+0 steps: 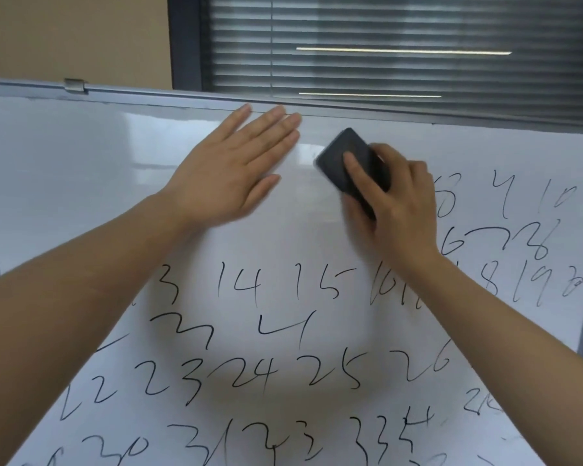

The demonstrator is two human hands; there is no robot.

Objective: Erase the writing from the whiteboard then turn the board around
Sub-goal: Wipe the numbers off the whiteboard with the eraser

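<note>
While your right hand (398, 200) grips the eraser (350, 166), thumb across its dark back and fingers curled round its far edge, the pad lies against the board (81, 156) just below the top rail. Your left hand (229, 173) is spread flat, fingers together and pointing up to the right, palm toward the white surface just left of the eraser; you cannot tell whether it touches. The upper left of the board is wiped clean. Writing (249, 368) fills the rest: black numbers in rows from the middle down to the lower edge of view, and more at the upper right beside your right wrist. Both forearms cross the lower rows and hide some of the digits. A metal clip (75, 85) sits on the frame at top left. Behind the board a window with closed blinds (401, 38) fills the upper right, with a tan wall (74, 35) to its left.
</note>
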